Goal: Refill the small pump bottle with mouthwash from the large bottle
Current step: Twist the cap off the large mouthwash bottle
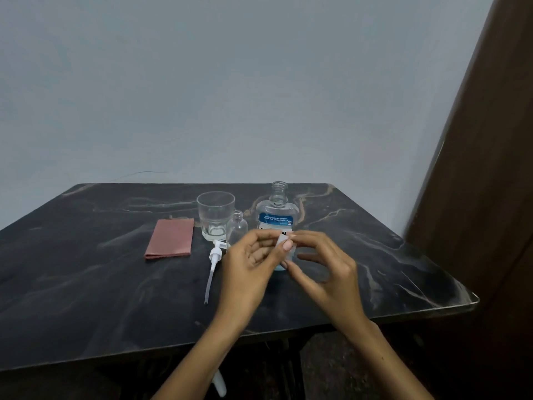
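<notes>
The large mouthwash bottle stands uncapped on the dark marble table, clear with a blue label and pale blue liquid. Left of it stands the small clear bottle, its neck open. Its white pump head with a long tube lies on the table in front of it. My left hand and my right hand meet in front of the large bottle, and both pinch a small white cap between their fingertips.
An empty drinking glass stands just behind the small bottle. A folded pink cloth lies to the left. A brown wooden panel rises at the right, close to the table's corner. A white object shows below the table's front edge.
</notes>
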The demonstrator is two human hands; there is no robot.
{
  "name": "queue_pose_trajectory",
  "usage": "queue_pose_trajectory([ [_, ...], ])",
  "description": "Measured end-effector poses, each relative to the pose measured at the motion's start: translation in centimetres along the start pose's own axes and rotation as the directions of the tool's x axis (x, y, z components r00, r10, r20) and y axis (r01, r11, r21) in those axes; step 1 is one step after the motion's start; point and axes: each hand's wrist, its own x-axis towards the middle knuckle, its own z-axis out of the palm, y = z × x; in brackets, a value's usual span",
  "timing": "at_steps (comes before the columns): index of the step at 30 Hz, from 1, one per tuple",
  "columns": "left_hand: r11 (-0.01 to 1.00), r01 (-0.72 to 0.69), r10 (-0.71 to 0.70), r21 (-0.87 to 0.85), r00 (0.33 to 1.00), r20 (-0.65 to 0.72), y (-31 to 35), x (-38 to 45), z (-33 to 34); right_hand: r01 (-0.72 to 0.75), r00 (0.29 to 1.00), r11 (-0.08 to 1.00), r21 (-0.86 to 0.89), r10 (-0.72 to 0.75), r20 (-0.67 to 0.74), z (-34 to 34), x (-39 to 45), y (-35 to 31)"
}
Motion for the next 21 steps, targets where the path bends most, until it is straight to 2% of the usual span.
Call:
queue_pose_trajectory([
  [4, 0.963, -0.047, 0.059, 0.264, 0.998, -0.038, -0.1, -0.2, -1.3, -0.076, 0.983, 0.994, -0.082, 0.088, 0.159, -1.3, -0.1, 1.0],
  [8, 0.862, -0.179, 0.267, 0.475, 0.955, -0.125, 0.2, 0.3, -3.6, -0.149, 0.872, 0.922, -0.358, 0.293, 0.391, -2.5, -0.4, 2.3],
  [10, 0.775, -0.194, 0.347, 0.601, 0.926, -0.147, 0.1, 1.0, -4.6, -0.176, 0.837, 0.892, -0.417, 0.359, 0.414, -2.5, -0.6, 2.8],
  [12, 0.726, -0.151, 0.35, 0.671, 0.921, -0.171, -0.3, 1.6, -5.4, -0.226, 0.81, 0.876, -0.426, 0.412, 0.418, -2.4, -0.7, 3.3],
  [14, 0.726, -0.098, 0.301, 0.68, 0.935, -0.186, -0.9, 2.2, -6.0, -0.235, 0.798, 0.86, -0.453, 0.437, 0.415, -2.4, -0.8, 3.8],
  [16, 0.737, -0.065, 0.246, 0.672, 0.953, -0.178, -1.3, 2.8, -6.1, -0.224, 0.816, 0.846, -0.483, 0.434, 0.381, -2.3, -0.7, 4.1],
  [18, 0.75, -0.051, 0.207, 0.659, 0.965, -0.162, -1.7, 3.3, -6.0, -0.318, 0.846, 0.868, -0.382, 0.442, 0.299, -1.9, -0.4, 3.9],
  [21, 0.76, -0.047, 0.18, 0.648, 0.973, -0.141, -2.2, 4.0, -5.7, -0.501, 0.849, 0.864, -0.043, 0.501, 0.168, -0.4, 0.5, 3.4],
])
